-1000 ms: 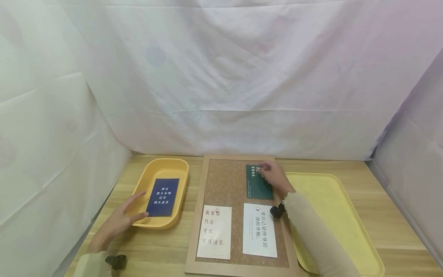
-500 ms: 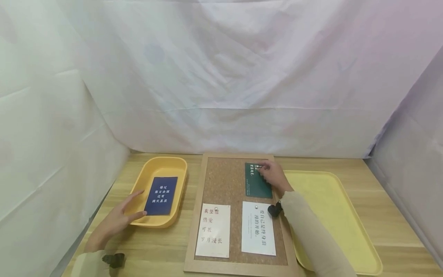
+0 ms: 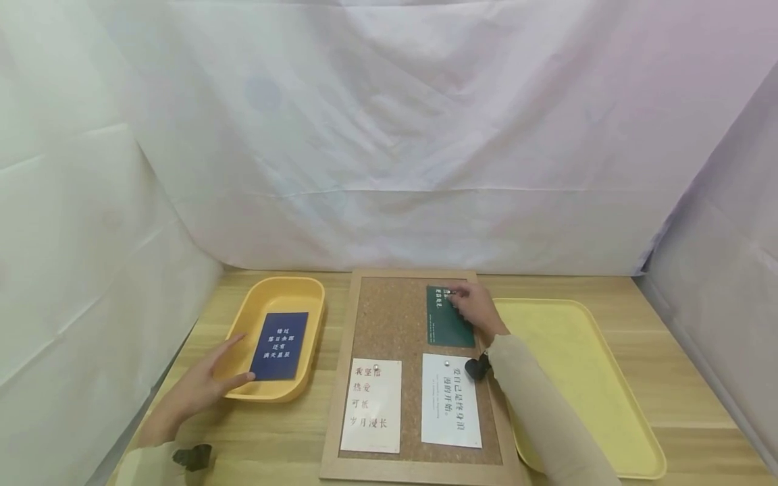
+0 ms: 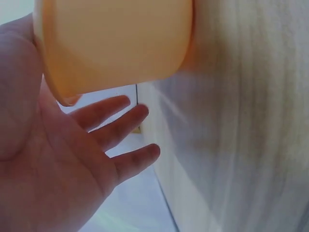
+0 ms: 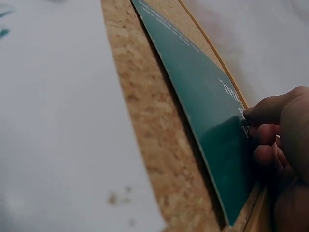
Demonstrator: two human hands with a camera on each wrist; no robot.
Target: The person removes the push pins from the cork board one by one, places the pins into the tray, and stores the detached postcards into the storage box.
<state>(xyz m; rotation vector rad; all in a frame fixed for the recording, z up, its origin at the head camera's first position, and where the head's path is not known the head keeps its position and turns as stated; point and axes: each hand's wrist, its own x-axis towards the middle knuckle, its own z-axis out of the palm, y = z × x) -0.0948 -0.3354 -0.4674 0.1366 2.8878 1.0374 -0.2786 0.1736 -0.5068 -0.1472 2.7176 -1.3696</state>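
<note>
A dark green card [image 3: 448, 324] with white writing lies at the upper right of the cork board [image 3: 389, 317]. My right hand [image 3: 475, 307] is at its top edge, thumb and fingers pinching a small shiny pushpin [image 5: 245, 126]. On the left, a blue card [image 3: 281, 347] lies in the yellow basin [image 3: 317, 290]. My left hand [image 3: 203, 385] rests at the basin's near left rim, thumb by the card's lower corner. In the left wrist view several fingers [image 4: 123, 126] reach out straight beside the basin's outer wall, apart from it.
Two white cards, one with red writing [image 3: 372, 435] and one with dark writing [image 3: 434, 425], lie on the board's lower half, each with a pin near its top. A flat yellow tray [image 3: 577, 378] stands right of the board on the wooden table [image 3: 273, 445]. White cloth [image 3: 389, 135] hangs behind.
The head view has shifted a little, so the scene sits slightly farther left in it. Both hands keep their places at the basin and the green card.
</note>
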